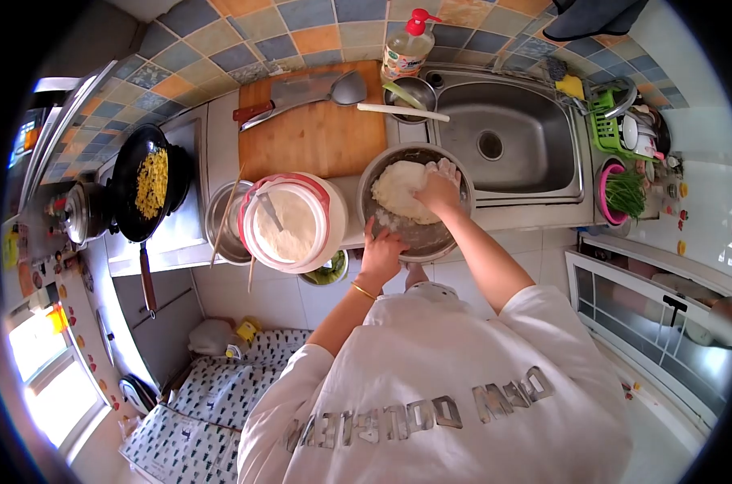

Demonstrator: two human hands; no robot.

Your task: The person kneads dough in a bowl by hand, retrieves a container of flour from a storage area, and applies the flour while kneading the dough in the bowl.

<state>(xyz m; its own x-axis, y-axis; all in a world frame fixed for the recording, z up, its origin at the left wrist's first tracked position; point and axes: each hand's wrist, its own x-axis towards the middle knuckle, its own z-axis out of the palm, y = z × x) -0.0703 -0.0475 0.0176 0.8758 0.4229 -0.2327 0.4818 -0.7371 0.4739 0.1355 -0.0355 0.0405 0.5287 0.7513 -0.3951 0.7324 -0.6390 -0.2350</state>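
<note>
A metal bowl (430, 242) holds a pale lump of dough (398, 187) with loose flour around it. On the dough's right side lies my right hand (440, 189), fingers spread and dusted white. My left hand (384, 246) is at the bowl's near left rim, its fingers apart, with a gold bangle on the wrist. Just left of the bowl stands a red-rimmed white tub of flour (289, 227), with a scoop (271, 213) stuck in the flour.
Behind are a wooden board (317, 145) with a cleaver (293, 93) and a spatula (347, 89), and a small pot (410, 93). The sink (503, 121) is right; a pan of yellow food (150, 184) is far left. Chopped greens (624, 194) fill a pink bowl.
</note>
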